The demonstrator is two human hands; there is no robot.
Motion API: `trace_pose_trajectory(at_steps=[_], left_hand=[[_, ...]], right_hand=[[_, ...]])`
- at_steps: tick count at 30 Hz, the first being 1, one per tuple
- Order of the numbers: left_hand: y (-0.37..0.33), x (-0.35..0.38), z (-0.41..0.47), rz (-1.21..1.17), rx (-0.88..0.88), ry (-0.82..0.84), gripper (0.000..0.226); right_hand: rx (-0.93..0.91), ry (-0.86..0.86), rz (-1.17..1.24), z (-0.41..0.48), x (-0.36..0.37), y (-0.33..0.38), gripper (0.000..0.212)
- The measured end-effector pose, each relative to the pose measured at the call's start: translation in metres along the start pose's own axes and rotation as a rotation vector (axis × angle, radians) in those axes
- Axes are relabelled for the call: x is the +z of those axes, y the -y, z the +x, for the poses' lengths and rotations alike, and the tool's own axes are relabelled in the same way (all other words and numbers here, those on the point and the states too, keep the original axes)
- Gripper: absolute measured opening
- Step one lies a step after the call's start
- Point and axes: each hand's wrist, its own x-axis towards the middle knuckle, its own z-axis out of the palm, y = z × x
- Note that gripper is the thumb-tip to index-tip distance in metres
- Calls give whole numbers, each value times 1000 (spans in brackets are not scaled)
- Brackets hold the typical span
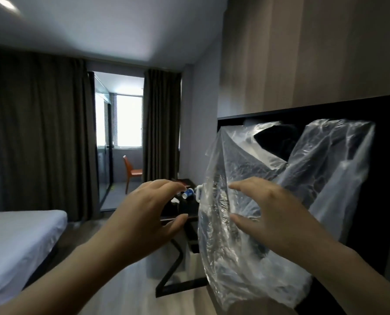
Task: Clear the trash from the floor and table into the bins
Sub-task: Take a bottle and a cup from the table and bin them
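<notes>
Two bare hands are raised in front of the person, and neither grips anything. The left hand (150, 212) is open with its fingers and thumb spread, and the right hand (264, 214) is equally open, its fingertips at the near face of a clear plastic bag (234, 269). Whether they actually touch the film cannot be told. The bag hangs crumpled and mostly closed just beyond and to the right of the right hand, apart from the left. Past the left hand's fingertips, on a dark table (190, 210), lie a blue-and-white paper cup (187, 193) tipped on its side and a crumpled white tissue (175, 201). What looks like a white bin (192, 260) sits under that table, below and between the hands. With no fingers closed on the bag, it will likely drop to the floor unless caught. A hurried grab could bunch the thin film shut or tear it. A swinging bag may also sweep the light cup off the table edge.
</notes>
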Motion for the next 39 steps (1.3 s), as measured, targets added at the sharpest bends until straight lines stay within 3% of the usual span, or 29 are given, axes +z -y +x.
trace_pose_trajectory(at_steps=[13,20,26,33,39], left_hand=[[132,83,88,83,-83,24,51],[218,147,130,38,-167,57,64],[312,188,149,9,-253,74,58],[451,225,177,16,-266,104,66],[556,258,223,-18,-230,137,51]], right_hand=[[-61,35,38,149,129,-73,54],[-86,107,73,241,215,-107,52],[-133,178,89,314,306,-101,51],[-77,205,125,412,408,-76,50],[-14,212,133,493,476,-61,52]])
